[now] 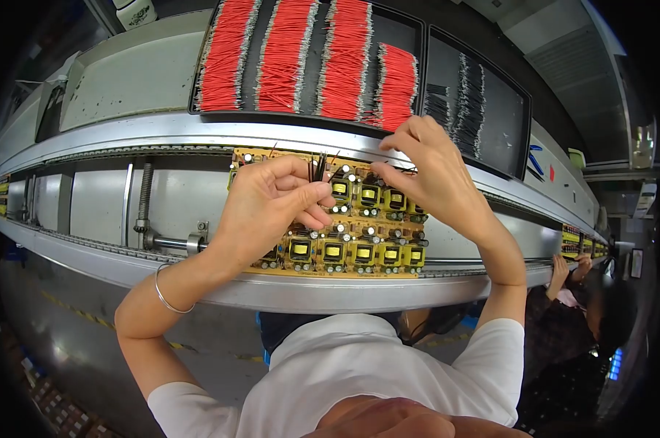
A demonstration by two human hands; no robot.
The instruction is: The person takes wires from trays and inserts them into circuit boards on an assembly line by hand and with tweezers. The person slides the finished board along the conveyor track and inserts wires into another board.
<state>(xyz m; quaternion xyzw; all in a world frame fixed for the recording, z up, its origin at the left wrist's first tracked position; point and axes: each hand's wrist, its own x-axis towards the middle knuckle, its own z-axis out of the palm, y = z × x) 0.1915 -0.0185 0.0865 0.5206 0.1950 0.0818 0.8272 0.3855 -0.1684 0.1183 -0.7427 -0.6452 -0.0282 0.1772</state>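
Note:
My left hand is closed on a small bunch of black wires, which stand up between thumb and fingers. It hovers over the left part of a yellow-brown circuit board panel, hiding some of it. Rows of yellow-wrapped transformers and small capacitors cover the panel. My right hand is above the panel's upper right edge, thumb and index finger apart, the other fingers bent. I see nothing between its fingertips. A few thin red wire ends stick up near the panel's top edge.
The panel rests on a metal conveyor rail. Behind it, a black tray holds several stacks of red wires; beside it, another tray holds black wires. At far right, another person's hands are near more boards.

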